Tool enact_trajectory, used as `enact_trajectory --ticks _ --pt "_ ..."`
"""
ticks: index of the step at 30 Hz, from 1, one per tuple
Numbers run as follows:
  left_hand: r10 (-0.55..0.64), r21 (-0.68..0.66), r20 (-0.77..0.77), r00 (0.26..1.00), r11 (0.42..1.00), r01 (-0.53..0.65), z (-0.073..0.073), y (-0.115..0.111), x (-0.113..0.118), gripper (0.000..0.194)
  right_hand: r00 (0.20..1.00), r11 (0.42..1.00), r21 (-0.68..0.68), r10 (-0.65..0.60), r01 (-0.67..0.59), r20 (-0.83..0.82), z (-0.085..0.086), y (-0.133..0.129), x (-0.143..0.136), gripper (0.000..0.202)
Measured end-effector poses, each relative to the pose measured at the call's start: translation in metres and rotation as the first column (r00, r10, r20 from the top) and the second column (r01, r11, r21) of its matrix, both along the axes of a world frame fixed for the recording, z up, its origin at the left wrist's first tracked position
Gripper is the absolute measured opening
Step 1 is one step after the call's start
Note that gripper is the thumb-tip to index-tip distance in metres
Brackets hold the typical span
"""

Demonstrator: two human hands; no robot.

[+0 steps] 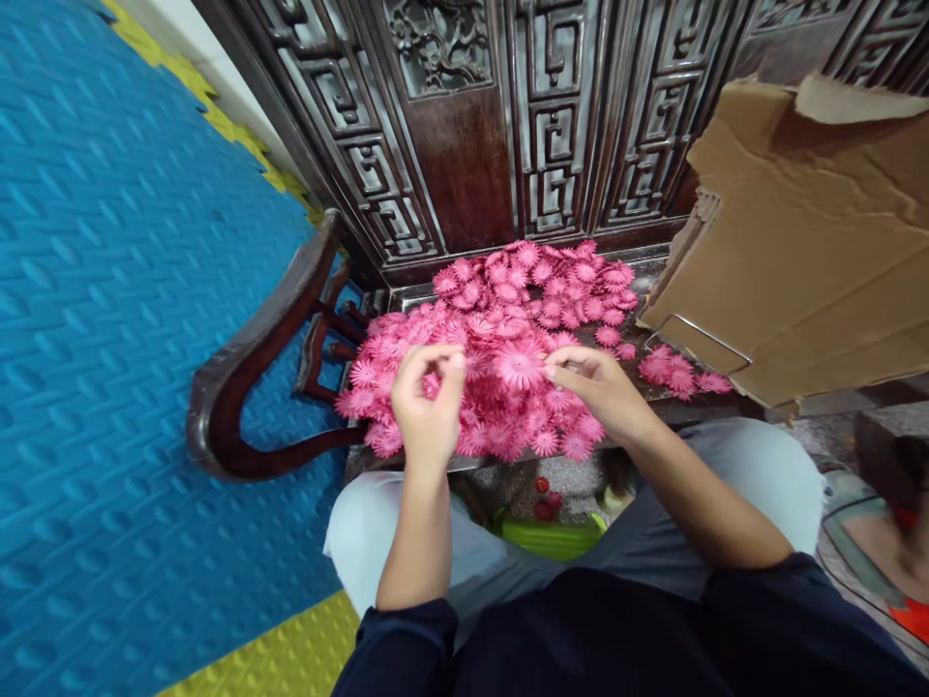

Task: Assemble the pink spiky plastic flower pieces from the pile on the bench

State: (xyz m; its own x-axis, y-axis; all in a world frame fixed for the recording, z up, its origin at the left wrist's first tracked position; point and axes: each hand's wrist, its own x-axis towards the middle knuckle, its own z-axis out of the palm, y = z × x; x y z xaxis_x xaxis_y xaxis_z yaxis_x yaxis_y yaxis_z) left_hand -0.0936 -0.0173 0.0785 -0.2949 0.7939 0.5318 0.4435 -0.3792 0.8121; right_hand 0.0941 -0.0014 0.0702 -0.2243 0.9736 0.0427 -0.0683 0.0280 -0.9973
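Observation:
A pink artificial flower (521, 364) with narrow pointed petals is pinched at its right edge by my right hand (599, 387). To the left, my left hand (430, 402) is raised with thumb and forefinger tips together; whatever is between them, if anything, is too small to make out. Below and behind both hands lies a heap of similar pink flowers (500, 440) on the dark wooden bench (657, 407). Smaller pink flowers (558, 281) are spread at the back of the seat.
A carved wooden backrest (464, 165) rises behind the heap, and a curved armrest (218, 416) stands at left. A torn cardboard box (798, 252) sits on the right, a few pink flowers (674, 373) beside it. Between my knees is a green object (548, 537). Blue matting (131, 319) covers the left.

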Motion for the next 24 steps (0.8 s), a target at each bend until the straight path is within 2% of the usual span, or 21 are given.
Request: enact_trajectory --ticks 2,3,5,8,13,20,22,24 --pt "-0.149 -0.068 -0.13 0.98 0.988 0.141 0.004 -0.008 0.012 0.007 1.0 1.0 0.003 0.013 -0.013 -0.01 0.0 -0.001 -0.001 0.008" --pt "-0.213 -0.109 -0.153 0.965 0.974 0.198 0.005 -0.011 0.018 0.007 1.0 1.0 0.001 0.019 -0.019 -0.021 0.0 -0.002 -0.002 0.009" --pt "-0.268 -0.157 -0.128 0.955 0.956 0.247 0.005 -0.014 0.028 0.009 0.998 0.999 -0.011 0.034 -0.034 -0.043 0.001 -0.004 -0.002 0.01" --pt "-0.247 -0.161 -0.059 0.967 0.959 0.235 0.001 -0.013 0.036 0.01 0.997 0.998 -0.034 0.056 -0.058 -0.053 0.004 -0.006 -0.002 0.014" --pt "-0.27 -0.183 0.01 0.963 0.946 0.267 -0.002 -0.01 0.033 0.006 0.997 0.998 -0.026 0.061 -0.063 -0.055 0.005 -0.007 0.0 0.015" --pt "-0.31 -0.201 0.005 0.951 0.931 0.305 -0.002 -0.009 0.032 0.01 0.998 0.998 -0.006 0.062 -0.062 -0.03 0.005 -0.007 -0.002 0.012" --pt "-0.311 -0.184 0.034 0.95 0.932 0.312 -0.003 -0.009 0.032 0.015 0.999 0.999 -0.007 0.033 -0.033 -0.034 0.005 -0.006 -0.002 0.01" --pt "-0.262 -0.129 0.084 0.962 0.954 0.271 -0.004 -0.008 0.031 0.018 0.999 1.0 -0.003 -0.029 0.029 -0.038 0.005 -0.005 0.0 0.009"
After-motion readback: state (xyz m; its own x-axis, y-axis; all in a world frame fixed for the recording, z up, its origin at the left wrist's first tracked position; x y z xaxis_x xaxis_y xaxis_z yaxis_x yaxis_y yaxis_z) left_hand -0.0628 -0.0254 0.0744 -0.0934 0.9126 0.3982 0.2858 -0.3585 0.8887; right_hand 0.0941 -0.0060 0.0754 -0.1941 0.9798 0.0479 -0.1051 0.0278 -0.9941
